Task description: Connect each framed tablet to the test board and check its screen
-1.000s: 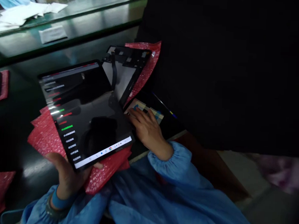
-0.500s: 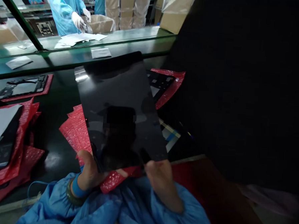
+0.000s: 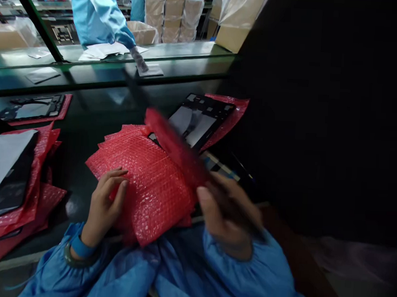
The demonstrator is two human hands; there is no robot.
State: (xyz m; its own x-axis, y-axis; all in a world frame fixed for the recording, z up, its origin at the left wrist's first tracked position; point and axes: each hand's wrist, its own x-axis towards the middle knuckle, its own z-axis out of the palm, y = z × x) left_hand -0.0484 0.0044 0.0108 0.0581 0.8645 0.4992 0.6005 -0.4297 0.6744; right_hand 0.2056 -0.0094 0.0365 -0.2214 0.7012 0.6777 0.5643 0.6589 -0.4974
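Note:
My right hand (image 3: 231,216) grips a thin dark glossy panel (image 3: 222,194) near its lower end. The panel is tilted nearly edge-on and smeared by motion; a red area on its upper part may be a reflection or wrap, I cannot tell. Below and left of it lies a fanned stack of red bubble-wrap bags (image 3: 150,181). At the stack's left side is my left hand (image 3: 107,201), its fingers loosely bent, the thumb apart from them. It appears to hold nothing. Behind the panel, a black device frame with grey areas (image 3: 203,117) rests on a red bag.
On the left, a stack of dark panels (image 3: 10,187) in red bags has a white sheet on top. Another open device frame (image 3: 37,107) lies farther back. Beyond a green ledge (image 3: 102,75), a co-worker's gloved hand (image 3: 139,61) touches a white packet. Cardboard boxes (image 3: 172,23) stand behind.
The panel, earlier held face-up in both hands, has swung right and tipped on edge in my right hand. My left hand let go and moved left. The co-worker's hand reached the packet.

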